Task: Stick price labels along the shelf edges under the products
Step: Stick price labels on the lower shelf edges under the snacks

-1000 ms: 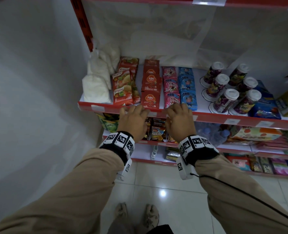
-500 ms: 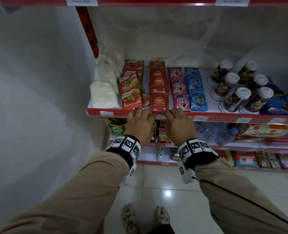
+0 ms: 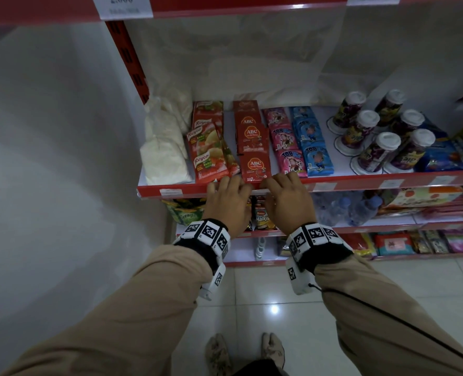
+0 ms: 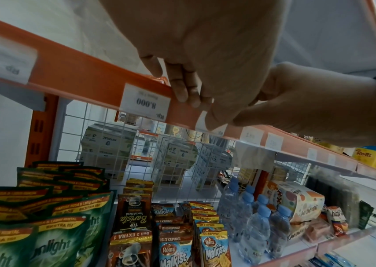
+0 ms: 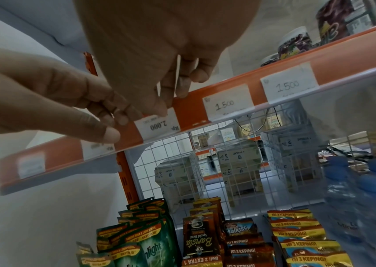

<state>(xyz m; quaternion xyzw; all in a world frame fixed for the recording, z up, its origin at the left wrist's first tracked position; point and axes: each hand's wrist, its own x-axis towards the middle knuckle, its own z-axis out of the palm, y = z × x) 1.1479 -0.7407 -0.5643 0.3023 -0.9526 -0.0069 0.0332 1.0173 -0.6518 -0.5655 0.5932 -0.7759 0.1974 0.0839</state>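
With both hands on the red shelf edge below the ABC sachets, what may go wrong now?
1. The 2.000 label may end up crooked: the right hand and left hand pinch it at its top and one end only.
2. The front ABC sachet lies right at the shelf edge, just above the fingers, so a hand could knock it off.
3. The 1.500 label is close, so spacing could be tight.

Under the right hand (image 5: pixel 150 59) we read "Rp. 2.000" on a price label (image 5: pixel 157 122), beside it two "1.500" labels (image 5: pixel 228 103), above it red "ABC" sachets (image 3: pixel 254 165), and below "Malkist" packets (image 4: pixel 214 251).
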